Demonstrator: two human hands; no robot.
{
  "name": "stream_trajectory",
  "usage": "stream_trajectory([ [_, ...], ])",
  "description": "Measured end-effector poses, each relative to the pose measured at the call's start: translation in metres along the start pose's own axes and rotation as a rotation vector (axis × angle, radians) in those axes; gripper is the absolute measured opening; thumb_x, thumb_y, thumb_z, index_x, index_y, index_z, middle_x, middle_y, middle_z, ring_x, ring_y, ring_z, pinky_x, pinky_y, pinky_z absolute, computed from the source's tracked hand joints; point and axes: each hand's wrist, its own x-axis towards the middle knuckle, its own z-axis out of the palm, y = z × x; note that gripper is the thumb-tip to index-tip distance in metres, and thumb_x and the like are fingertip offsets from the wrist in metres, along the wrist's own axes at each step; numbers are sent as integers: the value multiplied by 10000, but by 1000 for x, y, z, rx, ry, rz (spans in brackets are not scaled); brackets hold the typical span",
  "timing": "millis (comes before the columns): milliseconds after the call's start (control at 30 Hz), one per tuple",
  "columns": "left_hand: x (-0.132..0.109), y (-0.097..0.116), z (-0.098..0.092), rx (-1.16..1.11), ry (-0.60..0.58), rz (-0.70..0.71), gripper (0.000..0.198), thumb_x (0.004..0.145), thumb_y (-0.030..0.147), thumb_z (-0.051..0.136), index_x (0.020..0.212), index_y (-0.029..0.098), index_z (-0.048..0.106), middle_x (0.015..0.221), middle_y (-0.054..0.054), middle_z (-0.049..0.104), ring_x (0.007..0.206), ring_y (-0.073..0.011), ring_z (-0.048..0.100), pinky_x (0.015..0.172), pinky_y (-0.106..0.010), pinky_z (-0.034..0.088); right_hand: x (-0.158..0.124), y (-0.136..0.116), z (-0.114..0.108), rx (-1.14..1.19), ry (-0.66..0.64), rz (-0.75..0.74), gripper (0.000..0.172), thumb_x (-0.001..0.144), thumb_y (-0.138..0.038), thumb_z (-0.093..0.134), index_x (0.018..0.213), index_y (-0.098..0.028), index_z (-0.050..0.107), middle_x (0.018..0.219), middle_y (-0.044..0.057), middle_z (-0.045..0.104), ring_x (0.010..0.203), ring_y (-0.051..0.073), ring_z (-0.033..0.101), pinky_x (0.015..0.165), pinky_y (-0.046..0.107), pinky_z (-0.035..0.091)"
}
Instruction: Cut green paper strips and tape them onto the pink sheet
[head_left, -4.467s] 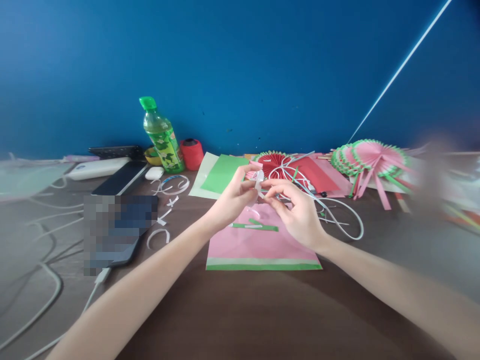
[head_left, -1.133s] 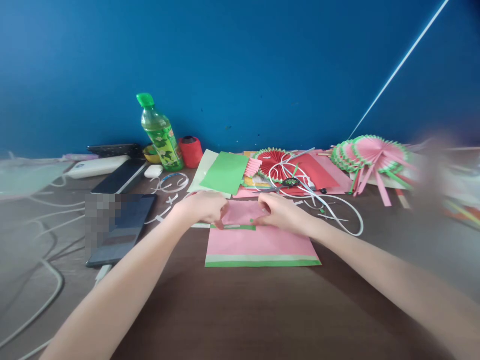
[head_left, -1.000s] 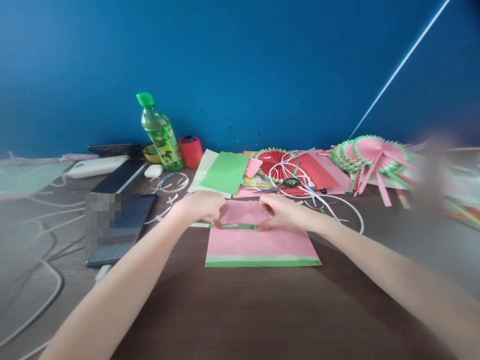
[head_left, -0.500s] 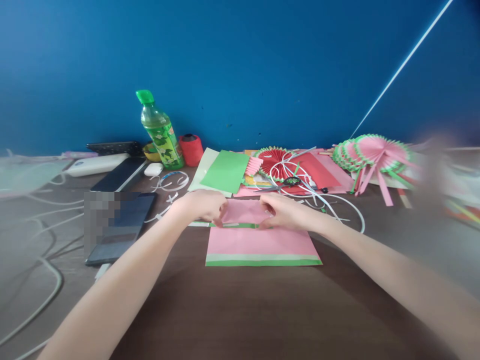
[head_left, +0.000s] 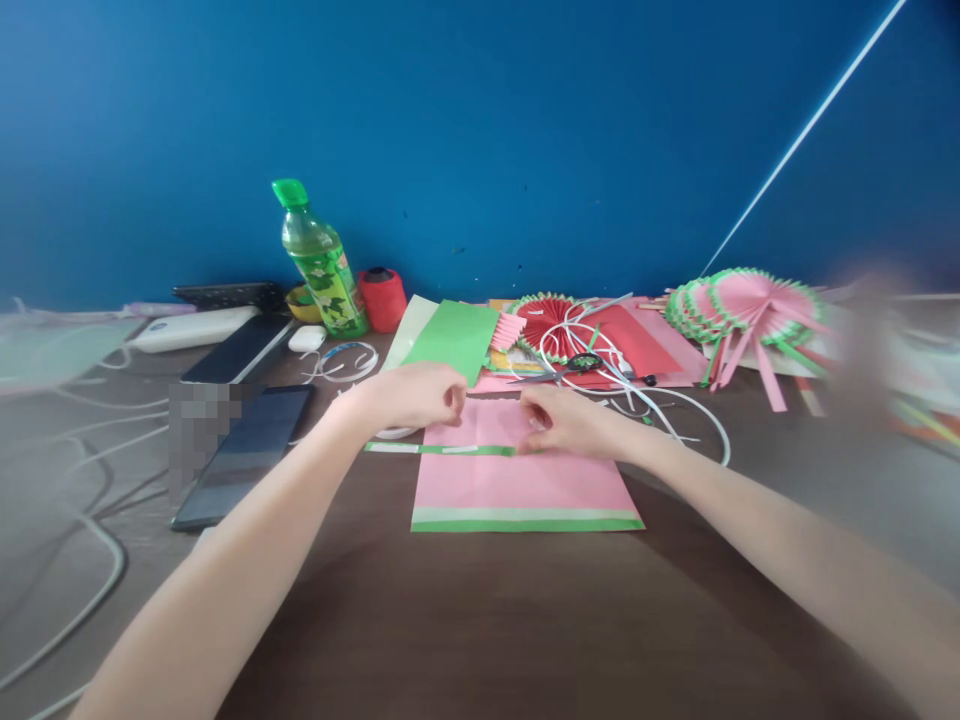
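A sheet of pink paper (head_left: 525,490) lies on the table in front of me, with a pale and green band along its near edge. Across its upper part runs a narrow green paper strip (head_left: 431,449) bearing white pieces that look like tape. Its left end sticks out past the sheet. My right hand (head_left: 559,420) is closed in a pinch at the strip's right end, resting over the pink paper. Above the sheet's far left corner, my left hand (head_left: 420,392) has its fingers curled together; whatever is between them is hidden.
Behind the hands lie green paper (head_left: 454,335), scissors (head_left: 574,368) and tangled white cords (head_left: 694,400). Pleated paper fans (head_left: 750,305) are at right. A green-capped bottle (head_left: 322,265), red thread spool (head_left: 382,300) and dark phone (head_left: 262,440) stand or lie at left.
My left hand has lifted up and away from the strip, uncovering its left part and the pink sheet's far left corner. My right hand has stayed nearly in place.
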Motion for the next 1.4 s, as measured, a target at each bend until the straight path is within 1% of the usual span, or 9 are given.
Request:
stream_trajectory([
  [200, 2, 14, 0, -176, 142, 67, 223, 777, 297, 417, 853, 215, 610, 908, 10, 642, 804, -141, 553, 684, -233, 380, -6, -15, -16, 391, 112, 53, 182, 767, -348, 540, 751, -167, 542, 736, 23, 591, 675, 128, 514, 627, 266, 384],
  [400, 4, 22, 6, -398, 58, 163, 213, 791, 277, 445, 892, 204, 619, 956, 16, 648, 877, -126, 559, 750, -211, 387, -6, -19, -16, 885, 124, 114, 181, 756, -321, 586, 803, -150, 625, 749, 47, 662, 663, 120, 589, 639, 271, 439],
  [533, 5, 22, 5, -440, 37, 173, 172, 772, 257, 465, 830, 183, 609, 855, 19, 634, 812, -115, 552, 714, -207, 387, -5, -18, -12, 1005, 111, 138, 195, 733, -325, 618, 815, -149, 644, 776, 61, 682, 693, 128, 613, 667, 279, 461],
  [633, 5, 22, 3, -397, 48, 169, 148, 765, 252, 469, 781, 169, 589, 811, 16, 617, 768, -113, 540, 680, -208, 376, -5, -19, -13, 923, 165, 144, 202, 734, -338, 610, 796, -149, 650, 753, 59, 680, 667, 128, 610, 632, 270, 460],
  [733, 6, 22, 4, -330, 48, 163, 159, 783, 272, 449, 789, 176, 576, 823, 11, 621, 743, -118, 537, 648, -215, 365, -6, -22, -14, 696, 237, 132, 250, 744, -390, 586, 712, -147, 631, 681, 49, 657, 606, 122, 582, 587, 263, 441],
  [867, 6, 21, 10, -237, 2, 153, 201, 815, 320, 412, 811, 194, 569, 854, 4, 629, 732, -125, 541, 614, -222, 355, -7, -25, -16, 504, 283, 93, 263, 745, -415, 575, 717, -154, 593, 671, 26, 617, 624, 122, 554, 612, 270, 417],
  [1100, 6, 22, 14, -237, -33, 163, 212, 814, 291, 400, 857, 203, 588, 918, -4, 642, 788, -128, 561, 639, -211, 371, -9, -28, -16, 375, 109, 42, 168, 729, -314, 577, 668, -159, 561, 670, -5, 567, 600, 96, 464, 570, 246, 352],
  [1267, 7, 23, 15, -215, -104, 115, 217, 773, 242, 401, 852, 193, 597, 892, -13, 642, 758, -133, 557, 609, -216, 361, -9, -25, -13, 345, -14, 148, 153, 720, -300, 549, 691, -152, 576, 664, 11, 577, 601, 117, 491, 572, 258, 370],
  [1400, 12, 25, 22, -135, -115, 126, 211, 772, 304, 412, 787, 168, 572, 769, -25, 606, 626, -130, 503, 534, -232, 316, -8, -26, -9, 332, -44, 186, 104, 695, -230, 533, 669, -145, 587, 661, 29, 603, 617, 132, 514, 590, 266, 388],
])
